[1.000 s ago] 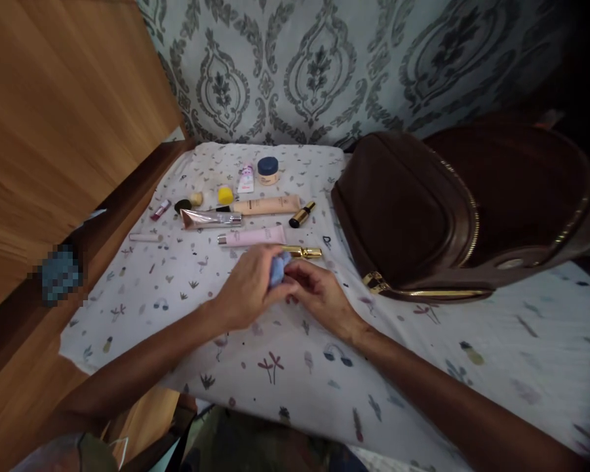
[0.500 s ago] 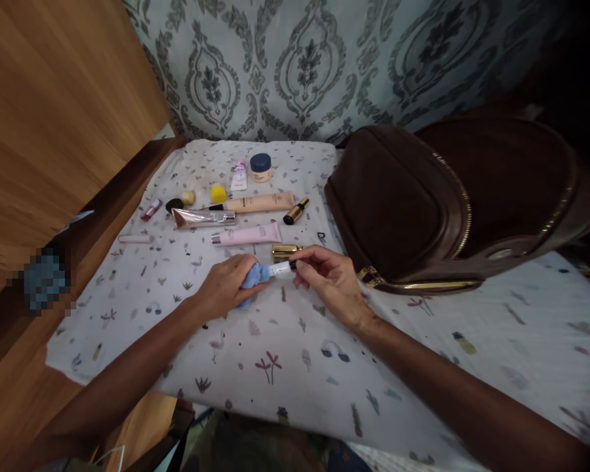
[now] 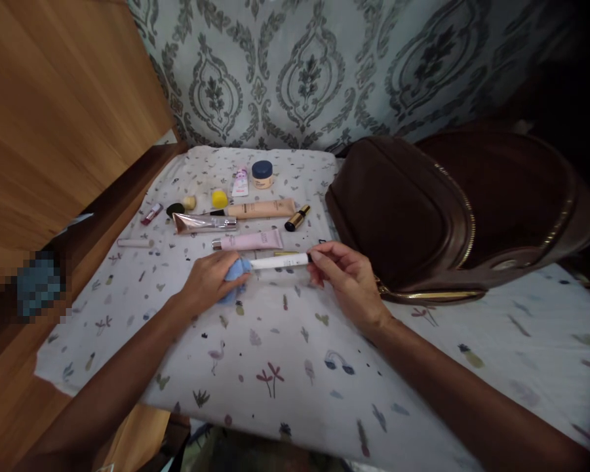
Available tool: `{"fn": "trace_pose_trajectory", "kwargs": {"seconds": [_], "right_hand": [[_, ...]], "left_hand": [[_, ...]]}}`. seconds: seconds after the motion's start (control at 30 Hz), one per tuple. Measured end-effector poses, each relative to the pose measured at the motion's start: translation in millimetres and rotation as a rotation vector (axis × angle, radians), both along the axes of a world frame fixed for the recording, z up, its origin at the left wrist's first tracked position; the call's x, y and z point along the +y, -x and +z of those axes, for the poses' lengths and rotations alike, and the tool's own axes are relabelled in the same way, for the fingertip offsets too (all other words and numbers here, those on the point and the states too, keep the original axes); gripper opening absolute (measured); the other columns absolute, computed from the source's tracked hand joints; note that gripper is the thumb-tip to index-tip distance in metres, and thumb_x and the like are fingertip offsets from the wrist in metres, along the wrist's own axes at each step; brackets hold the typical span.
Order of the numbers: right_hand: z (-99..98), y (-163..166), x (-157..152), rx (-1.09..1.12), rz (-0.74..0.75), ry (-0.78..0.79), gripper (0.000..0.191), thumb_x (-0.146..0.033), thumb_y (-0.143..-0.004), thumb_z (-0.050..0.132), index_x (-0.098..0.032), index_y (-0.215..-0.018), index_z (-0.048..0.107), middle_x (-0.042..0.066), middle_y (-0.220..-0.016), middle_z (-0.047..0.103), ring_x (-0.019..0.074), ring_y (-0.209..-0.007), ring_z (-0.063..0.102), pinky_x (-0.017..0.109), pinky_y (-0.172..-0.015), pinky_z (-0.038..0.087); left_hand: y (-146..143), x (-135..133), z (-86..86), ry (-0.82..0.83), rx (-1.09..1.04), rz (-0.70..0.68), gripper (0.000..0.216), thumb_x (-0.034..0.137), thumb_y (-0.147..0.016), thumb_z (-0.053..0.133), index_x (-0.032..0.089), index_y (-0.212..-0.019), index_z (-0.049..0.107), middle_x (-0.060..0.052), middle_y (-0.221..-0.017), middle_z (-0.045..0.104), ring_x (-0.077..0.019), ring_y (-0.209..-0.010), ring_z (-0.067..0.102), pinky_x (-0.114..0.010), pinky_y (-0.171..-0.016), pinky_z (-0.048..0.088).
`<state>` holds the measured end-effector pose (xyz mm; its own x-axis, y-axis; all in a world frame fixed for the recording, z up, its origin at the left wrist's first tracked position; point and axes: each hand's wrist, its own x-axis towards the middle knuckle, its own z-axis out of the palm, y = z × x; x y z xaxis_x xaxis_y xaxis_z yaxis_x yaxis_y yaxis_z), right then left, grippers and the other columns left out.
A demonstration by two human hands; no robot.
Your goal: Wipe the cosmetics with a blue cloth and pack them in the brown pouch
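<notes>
My left hand (image 3: 207, 280) is closed around a small blue cloth (image 3: 235, 275) pressed to one end of a slim white cosmetic pencil (image 3: 279, 261). My right hand (image 3: 345, 276) pinches the pencil's other end, holding it level just above the patterned white sheet (image 3: 295, 354). Right behind the pencil lie a pink tube (image 3: 250, 241) and a gold-coloured tube, mostly hidden.
More cosmetics lie in rows behind: a beige tube (image 3: 260, 209), a rose-gold tube (image 3: 204, 223), a blue-lidded jar (image 3: 262, 173), a yellow sponge (image 3: 219, 197), a gold-capped bottle (image 3: 296, 218). A big brown bag (image 3: 413, 210) lies to the right. Wooden furniture (image 3: 54, 131) stands left.
The hands have drawn apart: the blue cloth has slid leftwards along the pencil, so more of its white barrel shows. My right hand has moved a little right.
</notes>
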<state>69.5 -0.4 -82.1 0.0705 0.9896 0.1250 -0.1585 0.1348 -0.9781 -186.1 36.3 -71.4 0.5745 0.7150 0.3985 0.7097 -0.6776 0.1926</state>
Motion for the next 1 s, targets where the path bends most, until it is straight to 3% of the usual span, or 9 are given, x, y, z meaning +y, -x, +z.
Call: {"fn": "trace_pose_trajectory", "kwargs": {"seconds": [0.07,0.17,0.23,0.33,0.47,0.53,0.67,0.83,1.0], "right_hand": [[-0.3,-3,1,0.004,-0.028,-0.017,0.029,-0.047,-0.081,0.074,-0.02,-0.081,0.063,-0.002,-0.062,0.06,0.0093,-0.049,0.052,0.023,-0.045,0.042],[-1.6,1,-3,-0.068,0.008,-0.051,0.027,-0.045,-0.084,0.072,-0.019,-0.083,0.063,-0.002,-0.062,0.061,0.0098,-0.051,0.053,0.024,-0.047,0.044],[-1.7,7,-10,-0.139,0.059,-0.082,0.024,-0.042,-0.087,0.069,-0.019,-0.085,0.063,-0.002,-0.061,0.06,0.0103,-0.051,0.055,0.024,-0.05,0.046],[0.2,17,-21,-0.219,0.136,-0.141,0.018,-0.037,-0.088,0.068,-0.02,-0.09,0.064,-0.002,-0.067,0.061,0.0121,-0.056,0.06,0.027,-0.055,0.049],[6.4,18,-28,-0.252,0.156,-0.188,0.018,-0.038,-0.089,0.068,-0.02,-0.093,0.066,0.0,-0.071,0.062,0.014,-0.061,0.062,0.029,-0.06,0.053],[9.7,14,-26,-0.228,0.123,-0.188,0.021,-0.04,-0.089,0.068,-0.02,-0.095,0.066,-0.001,-0.07,0.062,0.0134,-0.059,0.06,0.029,-0.058,0.052],[12.8,8,-21,-0.198,0.062,-0.194,0.025,-0.045,-0.089,0.068,-0.02,-0.095,0.065,-0.001,-0.069,0.061,0.0128,-0.059,0.058,0.028,-0.056,0.05],[11.3,10,-16,-0.115,0.119,-0.157,0.032,-0.05,-0.086,0.069,-0.02,-0.097,0.061,-0.002,-0.069,0.06,0.0107,-0.056,0.055,0.024,-0.05,0.046],[7.1,10,-12,-0.074,0.099,-0.055,0.036,-0.053,-0.084,0.071,-0.019,-0.084,0.059,-0.003,-0.065,0.059,0.0087,-0.051,0.053,0.023,-0.047,0.045]], "left_hand": [[4,1,3.9,0.03,-0.091,0.079,0.036,0.053,-0.098,0.049,0.022,-0.082,0.054,0.002,-0.069,0.059,-0.0156,-0.061,0.056,-0.028,-0.057,0.042],[-2,-6,8.6,-0.092,-0.234,0.167,0.029,0.05,-0.099,0.049,0.022,-0.09,0.055,0.001,-0.072,0.06,-0.0173,-0.065,0.057,-0.03,-0.059,0.045],[-14,-16,10.2,-0.229,-0.247,0.1,0.029,0.049,-0.1,0.049,0.021,-0.103,0.056,-0.004,-0.084,0.065,-0.0205,-0.077,0.06,-0.033,-0.067,0.048],[-35,-30,10.9,-0.331,-0.1,-0.095,0.034,0.045,-0.102,0.045,0.017,-0.118,0.054,-0.01,-0.101,0.068,-0.0247,-0.09,0.061,-0.038,-0.075,0.049],[-44,-32,12.0,-0.231,0.082,-0.172,0.025,0.037,-0.103,0.042,0.017,-0.102,0.057,-0.007,-0.089,0.068,-0.0239,-0.082,0.06,-0.037,-0.071,0.044],[-37,-26,11.9,-0.176,0.062,-0.137,0.026,0.04,-0.102,0.045,0.019,-0.093,0.056,-0.005,-0.082,0.066,-0.022,-0.076,0.058,-0.035,-0.068,0.044],[-21,-16,7.5,-0.111,-0.045,-0.075,0.021,0.038,-0.1,0.049,0.02,-0.095,0.056,-0.004,-0.084,0.065,-0.019,-0.074,0.059,-0.03,-0.065,0.046],[-16,-16,-0.4,-0.204,-0.053,-0.048,0.013,0.026,-0.099,0.046,0.02,-0.097,0.057,-0.004,-0.084,0.064,-0.0195,-0.077,0.061,-0.03,-0.063,0.047],[-16,-18,-0.8,-0.267,0.011,-0.037,0.014,0.023,-0.097,0.045,0.019,-0.103,0.057,-0.007,-0.089,0.065,-0.0214,-0.081,0.061,-0.032,-0.063,0.049]]}}
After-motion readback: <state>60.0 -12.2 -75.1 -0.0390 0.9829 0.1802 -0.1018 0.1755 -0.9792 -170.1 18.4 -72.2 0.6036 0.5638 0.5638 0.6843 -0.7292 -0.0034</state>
